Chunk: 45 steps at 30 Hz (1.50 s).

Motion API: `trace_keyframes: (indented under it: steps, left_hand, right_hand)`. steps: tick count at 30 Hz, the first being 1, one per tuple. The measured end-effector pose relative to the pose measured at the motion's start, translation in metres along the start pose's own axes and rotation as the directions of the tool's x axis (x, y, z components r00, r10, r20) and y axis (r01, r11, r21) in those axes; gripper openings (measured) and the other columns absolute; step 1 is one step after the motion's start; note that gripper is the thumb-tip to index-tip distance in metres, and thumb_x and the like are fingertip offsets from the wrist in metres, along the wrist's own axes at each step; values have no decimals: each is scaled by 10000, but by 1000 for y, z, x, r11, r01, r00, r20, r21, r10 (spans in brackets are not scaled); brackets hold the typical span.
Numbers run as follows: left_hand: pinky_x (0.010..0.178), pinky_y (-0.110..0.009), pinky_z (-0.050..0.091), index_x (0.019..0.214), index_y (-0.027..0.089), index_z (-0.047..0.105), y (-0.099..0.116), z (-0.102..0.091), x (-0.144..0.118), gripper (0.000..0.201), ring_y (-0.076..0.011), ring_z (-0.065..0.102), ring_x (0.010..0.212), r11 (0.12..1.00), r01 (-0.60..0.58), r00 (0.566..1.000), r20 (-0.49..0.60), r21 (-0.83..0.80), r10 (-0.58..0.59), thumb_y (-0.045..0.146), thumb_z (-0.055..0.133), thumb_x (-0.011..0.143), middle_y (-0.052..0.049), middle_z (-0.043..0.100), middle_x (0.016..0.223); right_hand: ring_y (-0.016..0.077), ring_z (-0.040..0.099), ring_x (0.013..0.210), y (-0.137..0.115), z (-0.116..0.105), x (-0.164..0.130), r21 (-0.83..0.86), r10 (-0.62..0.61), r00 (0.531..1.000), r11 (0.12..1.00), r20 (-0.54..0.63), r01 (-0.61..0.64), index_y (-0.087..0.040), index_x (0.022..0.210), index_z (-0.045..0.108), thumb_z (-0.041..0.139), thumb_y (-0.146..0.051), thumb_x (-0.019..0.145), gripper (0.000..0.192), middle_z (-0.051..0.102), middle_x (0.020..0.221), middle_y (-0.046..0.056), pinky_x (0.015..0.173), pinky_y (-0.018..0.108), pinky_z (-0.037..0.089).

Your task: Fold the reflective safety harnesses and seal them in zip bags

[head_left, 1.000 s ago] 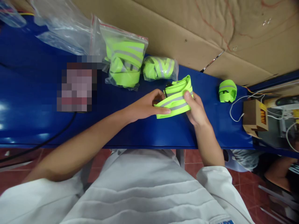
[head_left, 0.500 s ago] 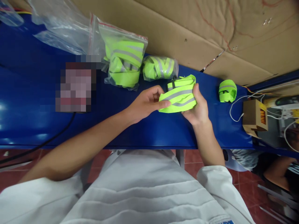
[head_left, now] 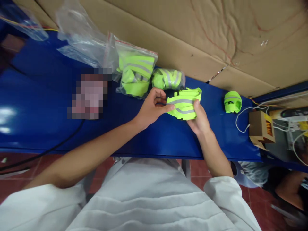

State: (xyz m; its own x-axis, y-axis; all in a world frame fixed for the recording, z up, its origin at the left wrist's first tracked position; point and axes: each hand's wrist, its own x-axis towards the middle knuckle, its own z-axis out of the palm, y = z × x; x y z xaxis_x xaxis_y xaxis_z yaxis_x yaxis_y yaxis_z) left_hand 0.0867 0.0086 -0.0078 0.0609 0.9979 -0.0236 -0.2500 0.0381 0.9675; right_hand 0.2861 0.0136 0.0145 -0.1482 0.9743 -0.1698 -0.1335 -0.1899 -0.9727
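Note:
A folded neon-yellow reflective strap bundle (head_left: pixel 184 106) with grey stripes and a bit of black buckle is held above the blue table. My right hand (head_left: pixel 200 120) grips its right end, thumb pressed on the front and fingers behind it. At the left end, my left hand (head_left: pixel 155 107) has its thumb lying over the strap, its fingers curled at the edge and partly hidden. Just behind lie a bagged yellow strap bundle (head_left: pixel 168 79) and a zip bag (head_left: pixel 137 72) with more yellow reflective straps. Another rolled yellow strap (head_left: pixel 232 102) sits to the right.
Empty clear plastic bags (head_left: pixel 81 41) lie at the back left, near a blurred-out object (head_left: pixel 90 96) with a black cable. A cardboard box (head_left: pixel 261 126) and white cable (head_left: pixel 237 120) are at right. Another person's arm (head_left: pixel 290 191) shows at lower right.
The view has shifted, so the table items sit slightly lower. My right thumb has moved from the bundle's right edge onto its front face. Both hands stay at the bundle.

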Motion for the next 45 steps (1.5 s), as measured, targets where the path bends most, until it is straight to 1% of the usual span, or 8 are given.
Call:
trace_keyframes:
  steps: [5, 12, 21, 26, 31, 34, 40, 45]
  left_hand:
    - [837, -305, 546, 992, 184, 646, -10, -5, 6, 321, -164, 678, 903, 973, -144, 987, -44, 178, 154, 404, 818, 832, -48, 721, 990]
    - [1015, -421, 570, 1165, 175, 739, -1, -5, 3, 411, -256, 731, 1103, 996, -79, 962, 260, -40, 87, 457, 797, 871, -107, 773, 1189]
    - [1027, -410, 530, 1163, 246, 777, 36, -32, 7, 302, -247, 625, 1247, 755, -474, 880, 228, 453, 416, 429, 771, 923, -103, 648, 1310]
    - [950, -329, 475, 1139, 231, 697, 79, -113, 51, 205, -134, 601, 986, 665, -171, 867, -210, 727, 452, 373, 690, 991, 24, 712, 1139]
    - [1058, -385, 370, 797, 201, 573, 71, -177, 100, 547, -139, 437, 851, 641, 172, 846, -445, 748, 292, 531, 983, 649, 46, 555, 799]
    - [1017, -350, 399, 780, 199, 595, 70, -185, 107, 511, -147, 456, 878, 613, 217, 856, -450, 759, 254, 557, 954, 715, 43, 511, 753]
    - [1318, -435, 222, 1448, 247, 404, 101, -199, 107, 903, -138, 349, 1347, 554, 405, 589, -671, 727, 450, -19, 910, 749, 79, 438, 1409]
    - [1167, -337, 448, 1077, 219, 546, 120, -200, 108, 92, -68, 487, 1029, 509, 220, 626, -521, 832, 581, 199, 632, 1051, 72, 542, 1038]
  right_hand:
    - [293, 705, 1309, 10, 14, -7, 35, -79, 996, 996, -36, 80, -245, 1233, 707, 879, -612, 777, 611, 785, 1281, 84, 1116, 475, 599]
    - [280, 694, 1329, 13, 19, -10, 98, -121, 992, 987, -45, 125, -270, 1196, 732, 809, -599, 863, 475, 773, 1311, 71, 1128, 475, 595]
    - [275, 740, 1244, 13, 21, -9, 109, -139, 990, 984, -38, 142, -267, 1228, 713, 843, -567, 838, 509, 779, 1295, 70, 1095, 482, 613]
    - [263, 748, 1220, 6, 18, -5, 129, -176, 978, 973, -115, 191, -257, 1246, 698, 862, -524, 828, 523, 780, 1291, 54, 1067, 470, 631]
    - [261, 752, 1198, 9, 20, -3, 122, -148, 980, 979, -129, 164, -261, 1268, 691, 887, -530, 792, 581, 781, 1283, 53, 1059, 467, 634]
    - [250, 758, 1180, 13, 21, -2, 103, -137, 982, 983, -128, 151, -257, 1281, 685, 880, -543, 794, 597, 777, 1290, 58, 1073, 458, 622]
    - [246, 745, 1214, 15, 18, -1, 73, -164, 979, 982, -120, 173, -275, 1306, 675, 848, -562, 826, 586, 759, 1332, 56, 1072, 445, 620]
    - [243, 746, 1209, 13, 16, 0, 84, -169, 973, 979, -157, 184, -253, 1269, 690, 872, -541, 806, 575, 766, 1319, 56, 1092, 440, 609]
